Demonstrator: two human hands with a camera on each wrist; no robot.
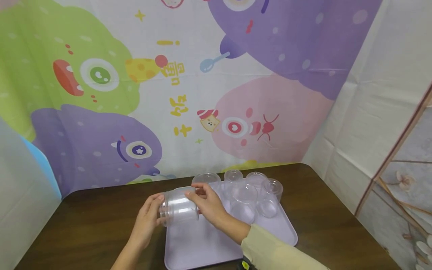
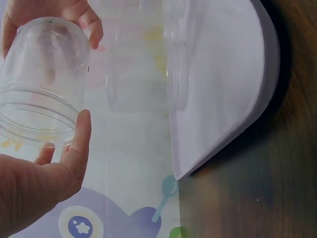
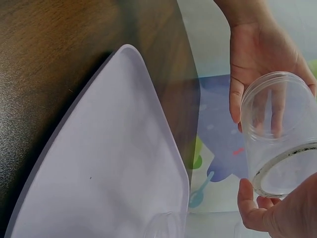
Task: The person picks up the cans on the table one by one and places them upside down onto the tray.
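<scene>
A clear plastic jar [image 1: 182,207] is held on its side in the air, above the left part of the lilac tray [image 1: 199,249]. My left hand [image 1: 146,219] grips its ridged, threaded end, thumb and fingers spread around the rim. At the opposite end, the flat base, my right hand [image 1: 213,208] holds the jar between thumb and fingers. The right wrist view shows dark specks along the jar's base edge [image 3: 270,171]. Through the clear wall, fingers of the left hand [image 3: 262,59] are visible.
Several clear jars stand or lie toward the tray's back and right, including a tall one [image 1: 244,195] and another at the right [image 1: 272,187]. A wide one [image 1: 206,178] is at the back left. Beyond the brown table [image 1: 101,225] hangs a cartoon-printed cloth [image 1: 189,157].
</scene>
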